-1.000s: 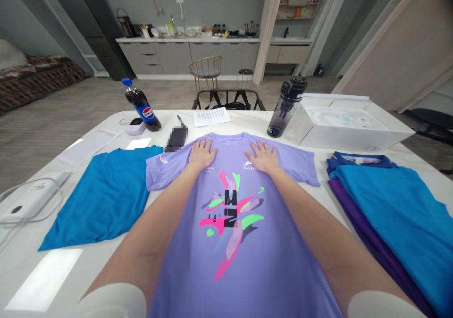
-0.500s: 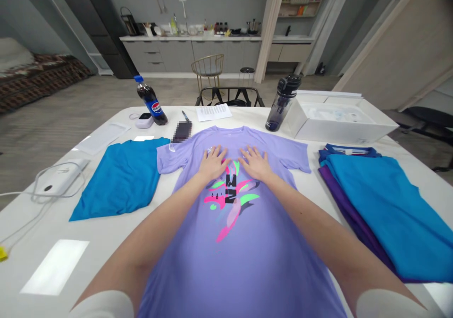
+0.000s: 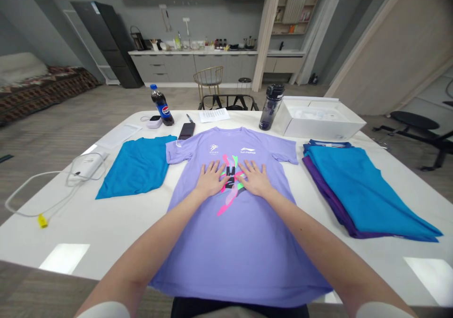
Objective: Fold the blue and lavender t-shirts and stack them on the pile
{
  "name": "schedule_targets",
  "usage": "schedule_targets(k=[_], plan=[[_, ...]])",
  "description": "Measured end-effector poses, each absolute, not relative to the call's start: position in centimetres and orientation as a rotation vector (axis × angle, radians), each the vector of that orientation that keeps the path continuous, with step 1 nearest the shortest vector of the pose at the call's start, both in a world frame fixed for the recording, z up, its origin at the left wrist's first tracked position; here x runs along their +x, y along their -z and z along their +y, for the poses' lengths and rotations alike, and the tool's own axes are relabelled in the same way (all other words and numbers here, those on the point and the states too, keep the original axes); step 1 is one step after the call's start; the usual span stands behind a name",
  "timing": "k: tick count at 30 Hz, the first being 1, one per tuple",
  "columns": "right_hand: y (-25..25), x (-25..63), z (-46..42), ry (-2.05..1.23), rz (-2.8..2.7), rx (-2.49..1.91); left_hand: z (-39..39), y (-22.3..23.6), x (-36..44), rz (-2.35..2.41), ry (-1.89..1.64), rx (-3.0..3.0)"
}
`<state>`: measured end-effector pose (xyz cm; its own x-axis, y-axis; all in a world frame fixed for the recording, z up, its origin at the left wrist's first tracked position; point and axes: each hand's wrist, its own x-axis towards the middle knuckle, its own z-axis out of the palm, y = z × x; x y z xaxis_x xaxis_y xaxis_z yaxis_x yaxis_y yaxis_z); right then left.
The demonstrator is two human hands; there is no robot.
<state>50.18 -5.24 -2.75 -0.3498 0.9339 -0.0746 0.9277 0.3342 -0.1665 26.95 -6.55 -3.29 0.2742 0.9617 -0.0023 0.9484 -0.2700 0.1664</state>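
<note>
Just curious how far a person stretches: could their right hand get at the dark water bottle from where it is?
Probably yes: the right hand rests on the lavender T-shirt, and the water bottle stands just beyond its shoulder, with only flat fabric between.

- My left hand (image 3: pixel 211 180): palm down, flat and open, fingers spread, tips pointing forward.
- My right hand (image 3: pixel 255 180): palm down, flat and open, fingers spread, tips pointing forward.
- My thumbs (image 3: pixel 223 179): turned inward, just apart.
- My forearms (image 3: pixel 155 247): bare, reaching forward from the lower corners, converging at the wrists.
- My sleeves (image 3: pixel 99 311): white, at the lower edge of the view.
</note>
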Motion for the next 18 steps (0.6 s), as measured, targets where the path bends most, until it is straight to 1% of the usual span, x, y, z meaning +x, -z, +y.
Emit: schedule_targets(k=[10,13,18], plan=[[3.4,51.5,-9.0,-0.259,-2.497,-1.75,-10.0,3.3,26.9,1.772,-0.16,2.432],[3.1,52.3,-9.9,-0.243,-2.468,-1.766,-10.7,3.1,27.0,1.767,-0.205,2.451],[2.9,53.9,-13.0,-0.223,-2.502,-1.629,-13.8,2.4,28.6,1.635,-0.336,2.608]])
